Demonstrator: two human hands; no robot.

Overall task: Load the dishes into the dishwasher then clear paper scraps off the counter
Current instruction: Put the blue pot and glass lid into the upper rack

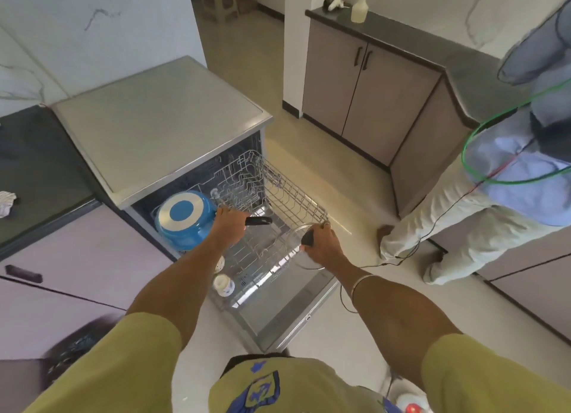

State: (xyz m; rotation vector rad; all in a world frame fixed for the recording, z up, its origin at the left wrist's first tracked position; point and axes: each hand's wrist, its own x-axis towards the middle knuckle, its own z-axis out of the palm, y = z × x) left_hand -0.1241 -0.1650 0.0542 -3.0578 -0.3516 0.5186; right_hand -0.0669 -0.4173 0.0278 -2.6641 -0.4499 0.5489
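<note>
Both hands busy: my left hand grips the blue pan handle, my right hand pinches the glass lid knob over the dishwasher rack.

The pulled-out dishwasher rack carries a blue pan upside down at its left end and two white cups along its near edge; the dark counter at left bears a crumpled cloth; the far counter holds a spray bottle.
</note>
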